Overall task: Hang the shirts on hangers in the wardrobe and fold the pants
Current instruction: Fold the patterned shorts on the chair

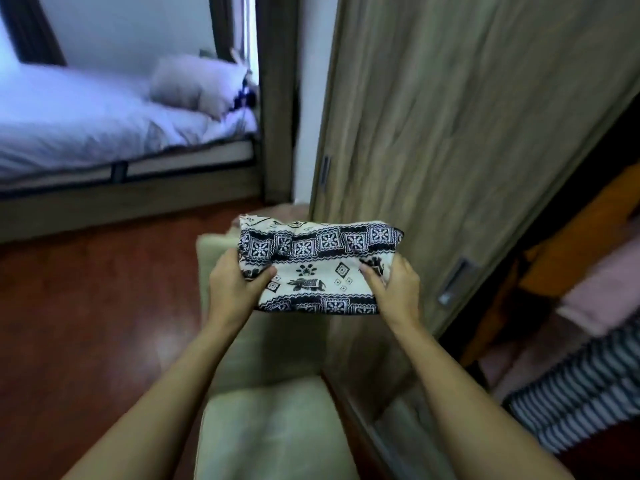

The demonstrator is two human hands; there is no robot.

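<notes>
Over the chair (263, 427): folded pants (318, 268) held level, beside the wardrobe door (467, 133).
Left hand (232, 285): fingers clamped on 1 end so the fold holds.
Right hand (394, 289): fingers clamped on the other.

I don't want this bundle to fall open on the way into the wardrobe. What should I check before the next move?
1. Grip: left hand and right hand each hold one end of the folded patterned pants: ok.
2. Fold: compact, no loose end hangs down: ok.
3. Wardrobe door stands aside, opening shows at right: ok.
4. Free spot inside: pink stack and striped garment fill what shows: cannot tell.
5. Beige seat lies below the bundle, should it drop: ok.
</notes>
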